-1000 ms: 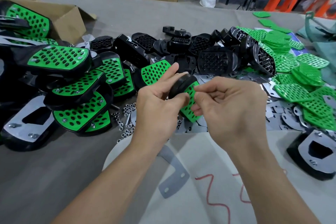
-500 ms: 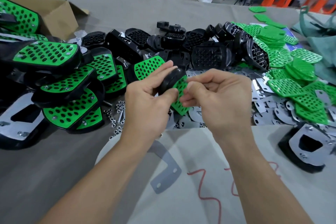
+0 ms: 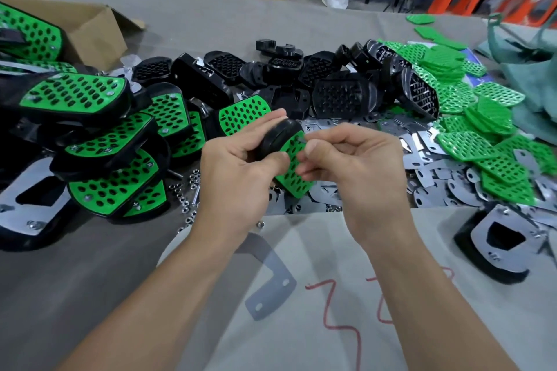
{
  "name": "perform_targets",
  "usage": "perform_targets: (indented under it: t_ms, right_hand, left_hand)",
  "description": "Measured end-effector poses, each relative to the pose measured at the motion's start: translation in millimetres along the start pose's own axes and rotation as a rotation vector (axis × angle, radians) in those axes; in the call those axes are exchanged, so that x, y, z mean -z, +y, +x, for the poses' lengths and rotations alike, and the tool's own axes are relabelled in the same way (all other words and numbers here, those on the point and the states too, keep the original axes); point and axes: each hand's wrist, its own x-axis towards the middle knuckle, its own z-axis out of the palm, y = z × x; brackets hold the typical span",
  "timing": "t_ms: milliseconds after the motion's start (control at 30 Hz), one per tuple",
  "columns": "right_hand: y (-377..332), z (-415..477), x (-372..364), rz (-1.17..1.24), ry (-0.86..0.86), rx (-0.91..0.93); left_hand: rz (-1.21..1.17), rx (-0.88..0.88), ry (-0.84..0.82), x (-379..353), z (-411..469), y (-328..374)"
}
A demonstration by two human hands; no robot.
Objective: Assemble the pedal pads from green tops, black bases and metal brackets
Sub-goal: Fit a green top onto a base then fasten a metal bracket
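Head view: left hand (image 3: pixel 238 166), right hand (image 3: pixel 355 166) grip pedal pad (image 3: pixel 293 159) above grey table (image 3: pixel 211 27).

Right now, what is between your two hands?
A pedal pad, green top on black base: the left hand grips it, the right hand pinches a small metal piece at its upper edge. Head view shows it.

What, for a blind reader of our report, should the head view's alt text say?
Two hands hold a pedal pad over a grey table: the left hand grips its black base, the right hand pinches at its green top. Finished pads lie left, bare black bases behind, loose green tops and metal brackets right.
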Motion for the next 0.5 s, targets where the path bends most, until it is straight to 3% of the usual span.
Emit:
perform_targets:
  t_ms: [133, 300, 500]
  right_hand:
    - [1.9, 5.4, 12.3, -0.185, -0.012, -0.091]
    - [0.5, 6.6, 14.8, -0.173, -0.355, -0.209]
    - [0.8, 1.0, 7.9, -0.128, -0.317, -0.200]
  left_hand:
    - [-0.112, 0.076, -0.032, -1.0, 2.4, 1.9]
    - [-0.189, 0.183, -0.069, 2.8, 7.1, 2.0]
    - [-0.166, 0.184, -0.061, 3.8, 4.3, -0.5]
